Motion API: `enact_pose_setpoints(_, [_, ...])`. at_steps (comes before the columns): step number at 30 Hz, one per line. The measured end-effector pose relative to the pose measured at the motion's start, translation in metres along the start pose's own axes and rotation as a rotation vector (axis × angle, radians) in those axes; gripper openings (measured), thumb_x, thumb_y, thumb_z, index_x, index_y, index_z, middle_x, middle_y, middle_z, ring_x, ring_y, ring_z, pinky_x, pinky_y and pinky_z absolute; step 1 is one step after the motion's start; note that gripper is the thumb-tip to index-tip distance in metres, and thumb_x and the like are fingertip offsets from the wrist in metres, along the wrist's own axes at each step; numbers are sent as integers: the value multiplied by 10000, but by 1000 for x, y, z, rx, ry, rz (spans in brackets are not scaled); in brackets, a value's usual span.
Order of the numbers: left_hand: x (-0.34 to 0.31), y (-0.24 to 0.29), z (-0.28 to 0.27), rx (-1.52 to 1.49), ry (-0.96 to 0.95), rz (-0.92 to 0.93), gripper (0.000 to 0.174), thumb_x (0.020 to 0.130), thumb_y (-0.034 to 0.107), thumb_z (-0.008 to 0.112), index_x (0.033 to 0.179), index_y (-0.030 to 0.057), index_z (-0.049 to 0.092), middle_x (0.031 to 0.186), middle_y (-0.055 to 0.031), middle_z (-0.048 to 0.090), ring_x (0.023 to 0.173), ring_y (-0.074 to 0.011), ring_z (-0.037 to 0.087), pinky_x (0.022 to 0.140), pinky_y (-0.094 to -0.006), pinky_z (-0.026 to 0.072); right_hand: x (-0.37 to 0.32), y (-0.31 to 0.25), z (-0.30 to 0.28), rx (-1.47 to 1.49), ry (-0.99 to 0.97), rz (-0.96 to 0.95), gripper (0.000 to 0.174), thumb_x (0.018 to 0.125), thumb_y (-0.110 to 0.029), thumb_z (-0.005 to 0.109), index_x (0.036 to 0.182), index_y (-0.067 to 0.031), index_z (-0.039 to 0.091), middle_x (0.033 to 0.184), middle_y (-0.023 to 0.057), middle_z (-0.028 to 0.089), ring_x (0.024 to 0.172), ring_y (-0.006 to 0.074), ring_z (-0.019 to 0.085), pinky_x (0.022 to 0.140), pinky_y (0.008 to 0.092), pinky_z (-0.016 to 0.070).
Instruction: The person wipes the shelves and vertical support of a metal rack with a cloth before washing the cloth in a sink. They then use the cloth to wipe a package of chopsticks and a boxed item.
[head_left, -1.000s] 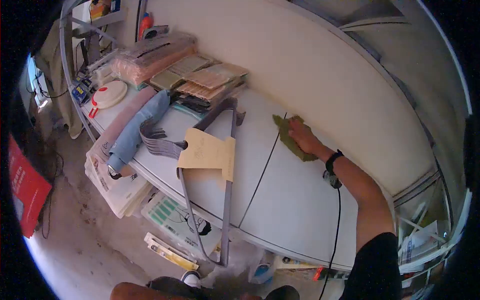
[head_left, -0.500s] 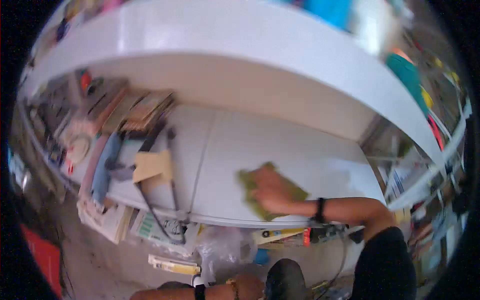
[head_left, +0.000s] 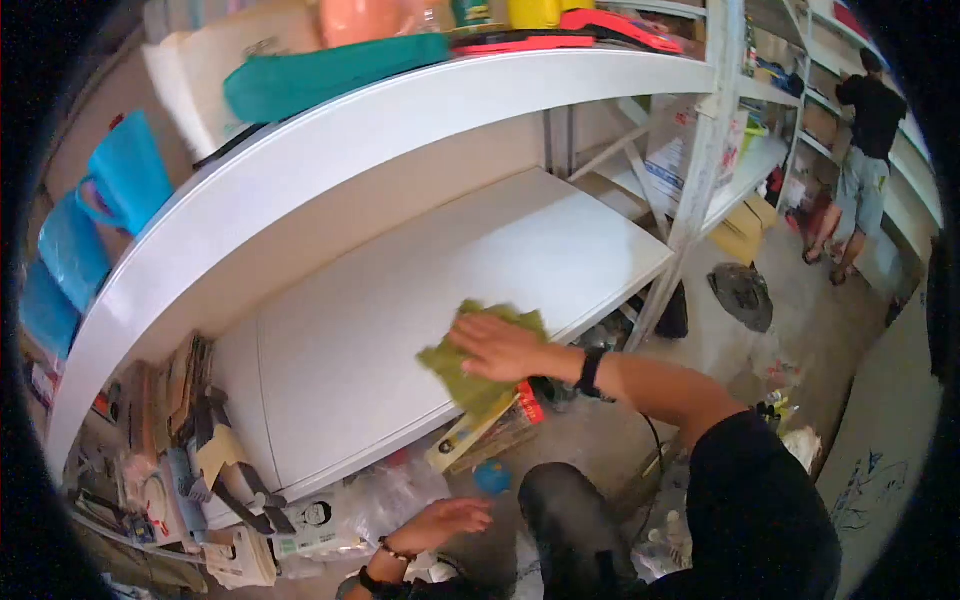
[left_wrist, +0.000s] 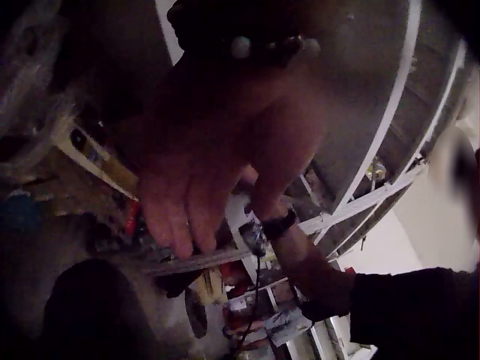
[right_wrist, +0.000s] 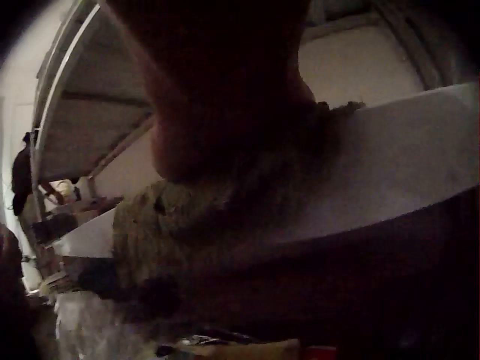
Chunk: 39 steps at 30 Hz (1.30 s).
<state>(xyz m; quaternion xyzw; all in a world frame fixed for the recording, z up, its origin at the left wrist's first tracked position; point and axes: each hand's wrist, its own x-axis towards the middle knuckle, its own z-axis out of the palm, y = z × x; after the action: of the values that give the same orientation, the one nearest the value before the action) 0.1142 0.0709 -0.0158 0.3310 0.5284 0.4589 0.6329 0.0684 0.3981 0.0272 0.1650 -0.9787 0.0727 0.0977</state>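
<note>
A green cloth lies spread on the white shelf, close to its front edge and partly hanging past it. My right hand presses on the cloth with its fingers extended over it. In the right wrist view the cloth bunches under the hand at the shelf edge. My left hand is held low in front of the shelf, near my knee, with nothing in it. Its fingers hang loosely extended in the left wrist view, below a beaded bracelet.
An upper shelf with blue jugs and a teal item arches over the work. A hanger-like frame with a tan card lies at the left end. A metal post stands right. Another person stands farther back.
The head view has swung to the right. My right hand has drawn the cloth from the back of the shelf to the front edge, then along it rightward. The left hand has come up into view.
</note>
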Motion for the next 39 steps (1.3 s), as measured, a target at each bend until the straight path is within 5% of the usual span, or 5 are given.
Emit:
enact_pose_setpoints(6, [-8, 62, 16, -139, 376, 119, 336, 908, 144, 531, 1195, -30, 508, 1032, -114, 630, 935, -214, 608, 847, -331, 476, -99, 114, -35, -67, 84, 398, 597, 927, -436, 358, 1341, -6, 351, 1391, 227, 332, 1314, 355, 281, 1096, 428, 207])
enact_pose_setpoints(17, [-6, 3, -56, 1711, 1413, -243, 617, 786, 280, 643, 1231, -86, 421, 1284, -264, 450, 1233, -400, 392, 1053, -467, 289, -125, 313, -30, -217, 224, 1093, 664, 862, -510, 422, 1285, 2, 426, 1348, 226, 386, 1261, 349, 351, 1063, 436, 252])
enact_pose_setpoints(25, [-1, -2, -66, 1808, 1485, -248, 512, 804, 232, 633, 1176, -81, 473, 1215, -255, 514, 1142, -403, 487, 987, -459, 385, 57, 173, -19, 38, 117, 524, 434, 758, -391, 549, 818, 22, 669, 877, 262, 626, 913, 365, 601, 811, 476, 465])
enact_pose_setpoints(30, [-5, 7, -62, 1727, 1509, -214, 487, 777, 260, 664, 1132, -47, 531, 1184, -235, 546, 1114, -364, 525, 929, -442, 445, 15, 67, 41, -84, 339, -172, 605, 891, -417, 437, 1254, 68, 413, 1294, 264, 406, 1239, 377, 358, 1040, 454, 277])
enact_pose_setpoints(39, [-16, 30, -56, 1608, 1450, -141, 397, 725, 116, 714, 1078, -27, 602, 1098, -229, 598, 1013, -354, 599, 821, -401, 515, -148, 237, -45, -181, -24, 362, 632, 922, -412, 402, 1367, 23, 287, 1404, 252, 287, 1314, 369, 269, 1094, 423, 203])
